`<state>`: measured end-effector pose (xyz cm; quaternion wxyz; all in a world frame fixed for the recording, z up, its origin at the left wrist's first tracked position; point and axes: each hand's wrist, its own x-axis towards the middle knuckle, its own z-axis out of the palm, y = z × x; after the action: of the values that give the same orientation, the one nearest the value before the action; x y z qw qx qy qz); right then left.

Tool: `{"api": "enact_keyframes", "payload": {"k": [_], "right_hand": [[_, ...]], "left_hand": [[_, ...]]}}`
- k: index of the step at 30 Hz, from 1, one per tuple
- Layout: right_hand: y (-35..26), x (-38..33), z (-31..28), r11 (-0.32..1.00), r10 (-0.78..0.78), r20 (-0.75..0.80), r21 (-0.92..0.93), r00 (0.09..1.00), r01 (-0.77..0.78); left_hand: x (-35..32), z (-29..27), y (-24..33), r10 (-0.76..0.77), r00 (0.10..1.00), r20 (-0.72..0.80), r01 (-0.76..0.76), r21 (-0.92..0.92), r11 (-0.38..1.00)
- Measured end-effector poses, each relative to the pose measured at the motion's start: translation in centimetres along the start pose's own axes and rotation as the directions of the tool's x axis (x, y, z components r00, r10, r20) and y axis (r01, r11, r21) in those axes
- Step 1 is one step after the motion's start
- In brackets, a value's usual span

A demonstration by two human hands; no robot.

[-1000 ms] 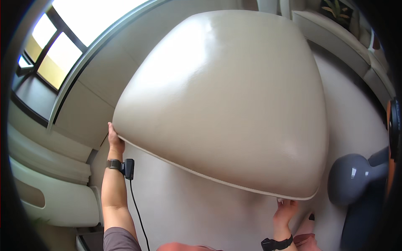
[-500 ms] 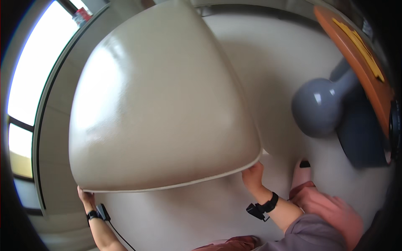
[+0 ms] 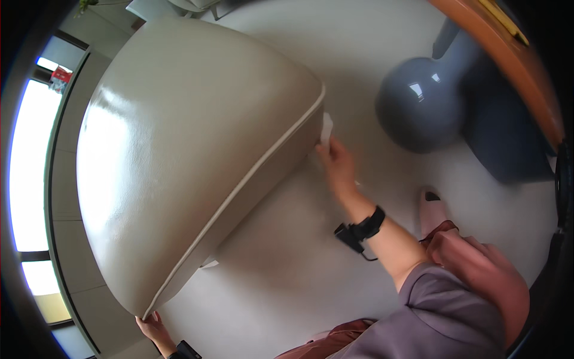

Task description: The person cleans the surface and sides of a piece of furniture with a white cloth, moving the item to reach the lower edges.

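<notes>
A large, puffy beige leather-like cushion [image 3: 197, 113] with pale piping along its edge fills the left and middle of the view. It is tilted, so its side panel [image 3: 269, 170] shows below the piping. At its near left corner my left hand [image 3: 152, 328] is closed on the edge. My right hand [image 3: 338, 167], slightly blurred, is closed at the lower edge of the right corner. Right above those fingers a white flap [image 3: 327, 127] sticks out. A second white flap [image 3: 208, 264] shows beneath the side panel. The cushion's underside is hidden.
To the right, a glossy grey ball-shaped piece [image 3: 418, 105] joins a dark grey base [image 3: 508, 137] beneath an orange tabletop [image 3: 526, 66]. A yellow item [image 3: 505, 23] lies on top. Bright windows [image 3: 30, 167] line the left wall. My pink-shod foot [image 3: 431, 209] stands on the pale floor.
The cushion has turned and tilted, its right corner swinging up and away, exposing the side panel. My right hand went forward and left; my left hand moved nearer and slightly right.
</notes>
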<state>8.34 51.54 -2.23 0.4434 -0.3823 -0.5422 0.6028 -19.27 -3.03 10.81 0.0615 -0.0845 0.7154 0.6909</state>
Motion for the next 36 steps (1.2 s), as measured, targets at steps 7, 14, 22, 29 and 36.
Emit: {"api": "enact_keyframes", "payload": {"k": [7,14,22,29,36], "right_hand": [[1.3,-8.4,1.9,0.986,-0.15,0.01,-0.073,0.989,0.151],[-3.0,2.9,-3.1,0.909,-0.396,-0.2,0.053,0.896,0.414],[-2.3,-4.1,3.8,0.727,-0.682,-0.143,-0.238,0.717,0.644],[-1.0,-14.2,4.1,0.875,-0.474,0.162,-0.027,0.866,0.484],[-1.7,-2.5,-3.1,0.964,-0.186,-0.352,0.114,0.917,0.239]], "left_hand": [[0.3,1.9,-0.9,0.145,0.958,-0.248,-0.142,0.032,0.989],[-0.9,3.3,-0.8,0.087,0.99,-0.111,-0.084,0.027,0.996],[0.5,1.6,-0.2,0.084,0.996,-0.007,-0.084,-0.038,0.996],[-1.5,2.7,1.0,0.015,0.997,-0.074,-0.02,-0.068,0.998],[0.1,1.9,-0.7,0.037,0.999,0.026,-0.033,-0.16,0.987]]}}
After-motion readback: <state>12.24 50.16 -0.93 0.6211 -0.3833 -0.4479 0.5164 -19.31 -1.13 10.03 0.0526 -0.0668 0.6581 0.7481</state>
